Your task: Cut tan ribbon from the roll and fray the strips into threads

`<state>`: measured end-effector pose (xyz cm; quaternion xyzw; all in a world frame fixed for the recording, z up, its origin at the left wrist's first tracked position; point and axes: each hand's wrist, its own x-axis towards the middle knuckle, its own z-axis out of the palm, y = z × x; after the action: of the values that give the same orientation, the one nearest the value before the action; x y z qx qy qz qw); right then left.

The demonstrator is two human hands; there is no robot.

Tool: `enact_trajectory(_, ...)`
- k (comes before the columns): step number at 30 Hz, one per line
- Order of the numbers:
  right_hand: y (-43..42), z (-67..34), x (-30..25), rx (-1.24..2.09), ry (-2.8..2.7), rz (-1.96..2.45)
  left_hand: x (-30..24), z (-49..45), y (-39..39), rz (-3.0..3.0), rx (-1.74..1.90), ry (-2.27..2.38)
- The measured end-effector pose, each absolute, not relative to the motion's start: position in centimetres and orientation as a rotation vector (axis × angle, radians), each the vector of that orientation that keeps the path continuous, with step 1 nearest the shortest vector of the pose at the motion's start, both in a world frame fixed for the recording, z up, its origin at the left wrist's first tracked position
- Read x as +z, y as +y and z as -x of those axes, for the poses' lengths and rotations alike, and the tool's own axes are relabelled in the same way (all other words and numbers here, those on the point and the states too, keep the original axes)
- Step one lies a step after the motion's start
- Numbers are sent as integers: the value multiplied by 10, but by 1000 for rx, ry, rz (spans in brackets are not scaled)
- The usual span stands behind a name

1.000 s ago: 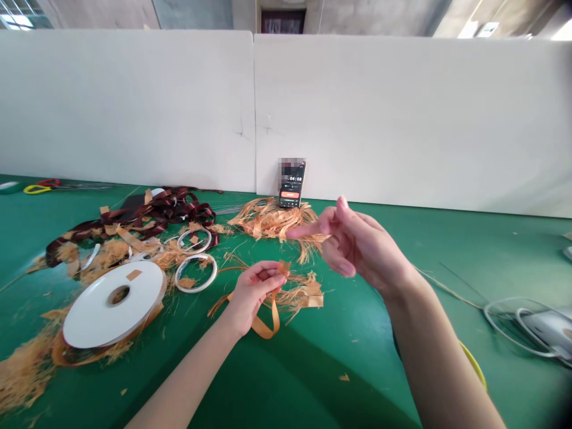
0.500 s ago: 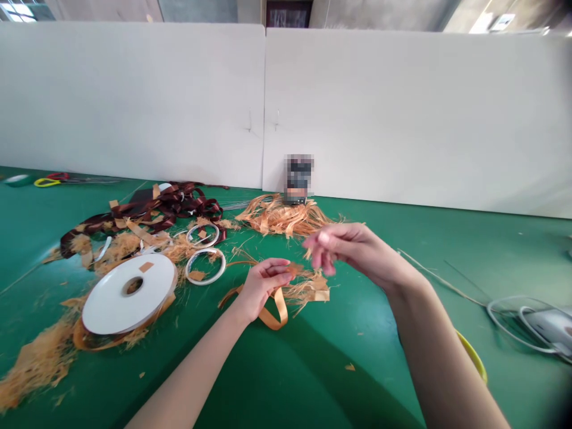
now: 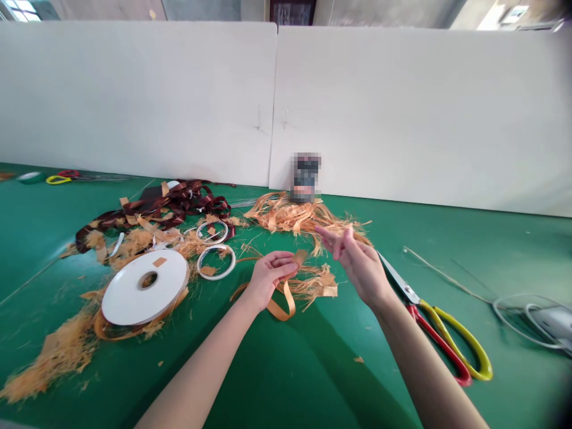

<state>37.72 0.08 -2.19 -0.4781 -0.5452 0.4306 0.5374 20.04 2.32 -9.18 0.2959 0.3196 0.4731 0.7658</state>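
Observation:
My left hand is closed in a pinch on an orange ribbon strip that loops down onto the green table. The ribbon's upper end sticks out past my fingertips. My right hand hovers just right of it, fingers drawn together near the ribbon end, pinching thin orange threads I can barely make out. Frayed orange ribbon scraps lie under both hands.
Red-and-yellow scissors lie right of my right arm. A white ribbon spool, two white rings, dark brown ribbon and orange thread piles sit left and behind. A phone leans on the white partition. Cable and device at far right.
My right hand dropped from above and came closer to the ribbon end in my left hand. The scissors, hidden under my right arm before, now show. The view shifted slightly left.

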Motion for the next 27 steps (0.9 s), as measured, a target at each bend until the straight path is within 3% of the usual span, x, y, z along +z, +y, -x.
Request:
enact_trajectory(3, -8, -373, -23, 1322, -1002, 898, -93, -200, 25, -643, 1049, 685)
enact_trajectory(9, -21, -367, -37, 1475, -960, 1062, -94, -199, 27, -646, 1082, 694)
enact_trajectory(14, -23, -361, -46, 1404, -1247, 1361, -93, -197, 28, -661, 1097, 714)
enact_trajectory(19, -23, -367, -49, 1463, -1064, 1106, -94, -197, 28, -666, 1095, 727)
enact_trajectory(23, -17, -372, -54, 1303, -758, 950, -94, -198, 28, -672, 1077, 734)
enact_trajectory(27, -12, -370, -68, 1062, -897, 1052, -93, -198, 27, -678, 1063, 733)
